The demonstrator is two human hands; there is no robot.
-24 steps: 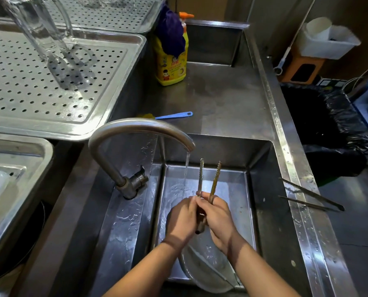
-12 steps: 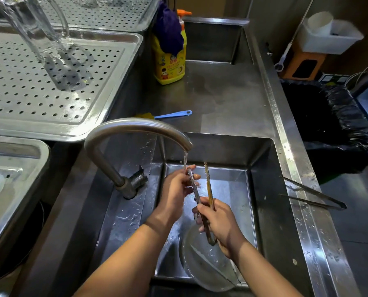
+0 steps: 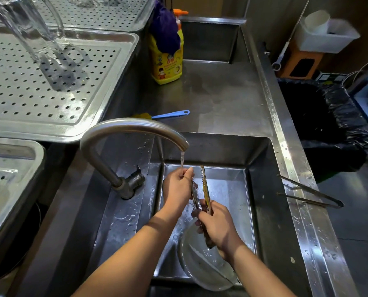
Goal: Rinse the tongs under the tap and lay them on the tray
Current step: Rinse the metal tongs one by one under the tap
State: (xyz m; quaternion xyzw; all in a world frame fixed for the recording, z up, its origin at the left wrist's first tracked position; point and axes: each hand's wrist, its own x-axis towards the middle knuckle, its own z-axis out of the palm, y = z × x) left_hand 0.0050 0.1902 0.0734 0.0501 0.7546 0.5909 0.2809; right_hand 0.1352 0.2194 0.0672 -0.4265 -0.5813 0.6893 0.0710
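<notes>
My right hand [image 3: 218,224] grips the tongs [image 3: 205,189] in the sink [image 3: 262,189]; my left hand [image 3: 177,187] pinches one arm under the tap [image 3: 134,129]. A bowl [image 3: 202,269] sits below. A glass jug [image 3: 29,28] stands on the tray [image 3: 123,67]. Spare tongs [image 3: 307,194] lie on the sink's right edge.

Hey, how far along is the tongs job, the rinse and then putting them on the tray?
Done: the tap is running and the tongs are in the sink beneath it. In hand: the right hand grips their lower end while the left hand pinches one arm in the stream, so rinsing is underway. Left: laying them on the perforated tray; no tongs lie there yet.
</notes>
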